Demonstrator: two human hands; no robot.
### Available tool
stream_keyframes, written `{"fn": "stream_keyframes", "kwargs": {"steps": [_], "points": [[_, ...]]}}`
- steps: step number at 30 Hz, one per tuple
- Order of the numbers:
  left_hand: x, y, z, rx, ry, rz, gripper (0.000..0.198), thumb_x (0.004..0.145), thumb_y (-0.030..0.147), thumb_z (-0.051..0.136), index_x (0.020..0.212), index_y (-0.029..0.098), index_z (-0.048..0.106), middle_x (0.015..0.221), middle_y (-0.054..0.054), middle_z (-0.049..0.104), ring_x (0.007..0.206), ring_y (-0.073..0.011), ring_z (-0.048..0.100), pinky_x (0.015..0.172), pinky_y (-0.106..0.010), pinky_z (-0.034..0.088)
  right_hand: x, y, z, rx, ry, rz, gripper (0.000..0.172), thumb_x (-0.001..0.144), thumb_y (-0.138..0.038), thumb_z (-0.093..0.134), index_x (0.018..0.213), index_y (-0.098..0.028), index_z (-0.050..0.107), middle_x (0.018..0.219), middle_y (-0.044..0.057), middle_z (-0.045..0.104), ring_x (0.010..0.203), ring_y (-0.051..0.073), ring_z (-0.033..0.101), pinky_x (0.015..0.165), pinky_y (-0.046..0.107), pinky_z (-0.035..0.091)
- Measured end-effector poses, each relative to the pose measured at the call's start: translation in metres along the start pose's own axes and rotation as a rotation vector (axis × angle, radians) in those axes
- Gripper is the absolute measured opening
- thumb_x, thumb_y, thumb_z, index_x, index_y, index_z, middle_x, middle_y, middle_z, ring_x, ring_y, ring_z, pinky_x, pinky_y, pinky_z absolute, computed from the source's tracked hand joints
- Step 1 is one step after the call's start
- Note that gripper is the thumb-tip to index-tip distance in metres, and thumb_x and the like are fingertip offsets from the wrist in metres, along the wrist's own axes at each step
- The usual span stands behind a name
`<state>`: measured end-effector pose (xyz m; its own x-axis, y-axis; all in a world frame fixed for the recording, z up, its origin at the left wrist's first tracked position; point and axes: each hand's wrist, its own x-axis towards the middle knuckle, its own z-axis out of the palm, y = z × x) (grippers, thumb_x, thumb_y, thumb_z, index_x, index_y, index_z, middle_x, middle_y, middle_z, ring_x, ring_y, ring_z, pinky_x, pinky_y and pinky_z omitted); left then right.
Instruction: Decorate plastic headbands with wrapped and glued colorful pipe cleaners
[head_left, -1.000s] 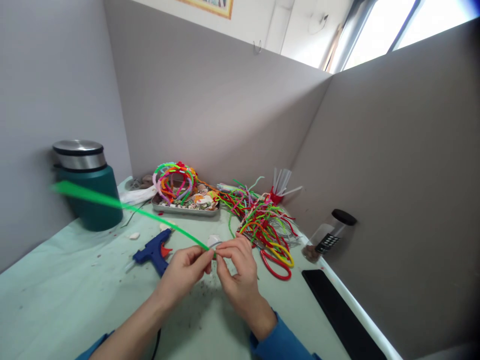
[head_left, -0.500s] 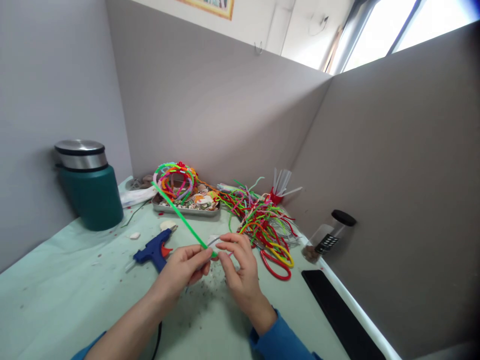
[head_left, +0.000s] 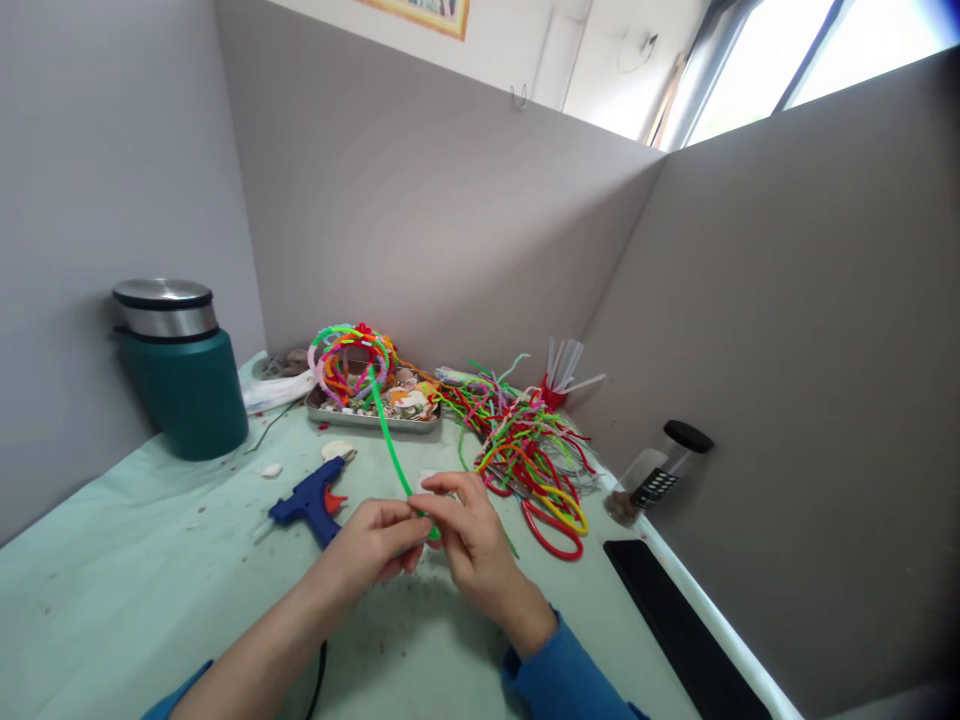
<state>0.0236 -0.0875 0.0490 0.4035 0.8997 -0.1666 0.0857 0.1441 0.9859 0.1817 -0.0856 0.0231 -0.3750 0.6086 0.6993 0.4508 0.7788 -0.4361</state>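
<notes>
A bright green pipe cleaner (head_left: 388,437) rises from between my hands and leans up and to the left. My left hand (head_left: 386,537) pinches it near its lower end. Thumb and fingers of my right hand (head_left: 466,530) close on the same lower end, touching the left fingertips. Something small and pinkish shows just below the fingertips, too hidden to name. Left of my hands lies a blue glue gun (head_left: 306,500), its nozzle pointing away from me. Red and yellow handled scissors (head_left: 551,525) rest to the right of my right hand.
A tray (head_left: 375,421) of shells and stones holds a ring of coloured pipe cleaners (head_left: 351,365). Loose pipe cleaners (head_left: 517,425) pile beside it, near a red cup of glue sticks (head_left: 553,397). A green flask (head_left: 182,390) stands left; a jar (head_left: 652,475) and black strip (head_left: 679,620) lie right.
The green pipe cleaner's free end has swung right and stands more upright, slightly curved. My right fingers have shifted left over its lower end. The left hand has hardly moved.
</notes>
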Motion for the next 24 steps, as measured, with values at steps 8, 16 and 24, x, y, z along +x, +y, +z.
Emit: {"fn": "stream_keyframes", "kwargs": {"steps": [8, 16, 24], "points": [[0.0011, -0.0024, 0.0005, 0.105, 0.039, 0.065, 0.04, 0.071, 0.051, 0.056, 0.051, 0.017, 0.047, 0.043, 0.005, 0.044, 0.04, -0.0063, 0.03, 0.041, -0.021, 0.018, -0.0005, 0.0008, 0.0002, -0.089, 0.078, 0.044, 0.02, 0.083, -0.014, 0.05, 0.097, -0.023, 0.06, 0.107, 0.006, 0.054, 0.098, 0.02, 0.05, 0.085, 0.04, 0.039], [0.0004, -0.0038, 0.0017, 0.303, 0.033, 0.144, 0.039, 0.075, 0.043, 0.051, 0.047, 0.016, 0.049, 0.044, 0.004, 0.041, 0.044, -0.0085, 0.034, 0.046, -0.022, 0.023, 0.0007, 0.0, 0.0012, -0.085, 0.065, -0.06, 0.033, 0.085, -0.012, 0.044, 0.113, -0.026, 0.057, 0.102, 0.005, 0.057, 0.093, 0.019, 0.052, 0.081, 0.038, 0.04], [0.0027, -0.008, 0.0025, 0.285, 0.085, 0.236, 0.033, 0.078, 0.043, 0.05, 0.058, 0.018, 0.046, 0.05, 0.005, 0.044, 0.048, -0.0093, 0.038, 0.048, -0.021, 0.028, -0.0002, 0.0051, 0.0035, -0.181, 0.125, 0.009, 0.017, 0.085, -0.017, 0.05, 0.091, -0.023, 0.064, 0.093, 0.005, 0.059, 0.089, 0.019, 0.052, 0.078, 0.036, 0.037]]}}
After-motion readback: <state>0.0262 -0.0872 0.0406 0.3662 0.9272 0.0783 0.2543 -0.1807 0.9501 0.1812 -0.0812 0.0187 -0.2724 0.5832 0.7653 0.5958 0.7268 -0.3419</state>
